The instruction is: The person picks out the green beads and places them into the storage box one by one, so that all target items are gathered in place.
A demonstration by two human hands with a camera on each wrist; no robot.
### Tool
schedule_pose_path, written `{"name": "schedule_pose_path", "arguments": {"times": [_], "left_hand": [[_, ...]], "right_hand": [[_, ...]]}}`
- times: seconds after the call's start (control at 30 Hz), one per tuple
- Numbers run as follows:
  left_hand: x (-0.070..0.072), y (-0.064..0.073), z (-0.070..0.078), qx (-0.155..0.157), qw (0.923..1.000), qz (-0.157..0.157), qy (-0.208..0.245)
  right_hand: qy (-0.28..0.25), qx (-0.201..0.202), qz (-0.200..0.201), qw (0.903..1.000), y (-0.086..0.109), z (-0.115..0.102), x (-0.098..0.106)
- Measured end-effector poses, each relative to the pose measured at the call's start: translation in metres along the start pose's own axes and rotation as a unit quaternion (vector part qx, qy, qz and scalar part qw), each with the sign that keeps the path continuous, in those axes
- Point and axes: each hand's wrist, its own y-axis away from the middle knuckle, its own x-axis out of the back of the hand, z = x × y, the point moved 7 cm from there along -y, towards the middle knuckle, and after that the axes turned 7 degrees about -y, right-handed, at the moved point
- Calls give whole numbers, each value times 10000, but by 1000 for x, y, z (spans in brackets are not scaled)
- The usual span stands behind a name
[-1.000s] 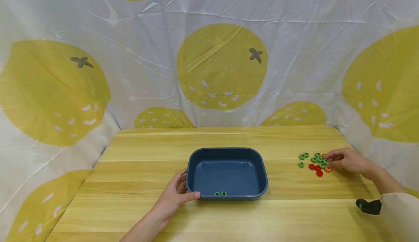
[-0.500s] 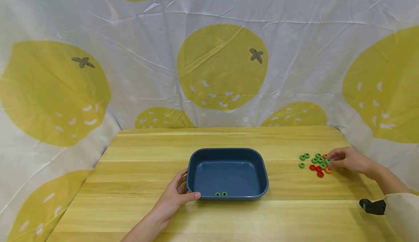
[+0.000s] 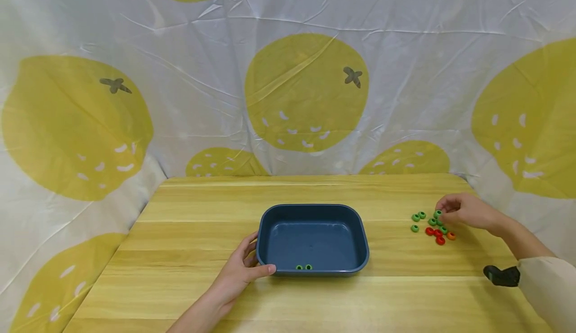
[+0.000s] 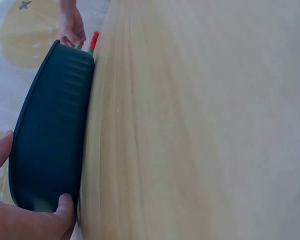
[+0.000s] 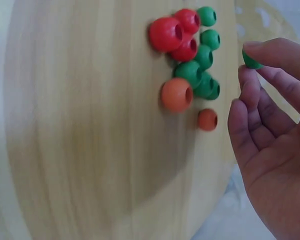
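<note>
A dark blue rectangular plastic basin (image 3: 310, 243) stands on the wooden table. My left hand (image 3: 240, 268) grips its near left corner, thumb on the rim and fingers along the outer side. Two green beads (image 3: 308, 267) lie inside the basin by its near wall. At the right, my right hand (image 3: 470, 214) is raised over a loose group of beads. In the right wrist view it pinches a green bead (image 5: 251, 61) between thumb and fingertips. Below it on the table lie several other green beads (image 5: 189, 74), red beads (image 5: 166, 34) and orange beads (image 5: 177, 94), all with round holes.
The wooden table (image 3: 193, 233) extends around the basin, its far edge meeting a white curtain (image 3: 202, 98) printed with yellow fruit. A black strap-like piece (image 3: 501, 276) sticks out by the right sleeve (image 3: 546, 285).
The right hand has lifted a green bead from the right side of the group and shifted a little up and left. The left hand and the basin stay in place.
</note>
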Motion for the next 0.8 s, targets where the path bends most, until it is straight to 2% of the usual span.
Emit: {"name": "schedule_pose_path", "arguments": {"times": [0.3,0.8], "left_hand": [[-1,0,3,-152,9998,-52,141],[-1,0,2,-123,9999,-41,111]], "right_hand": [[-367,165,-231,9989,-19,-32,-14],[-228,617,-602,9960,-41,-69,-37]]}}
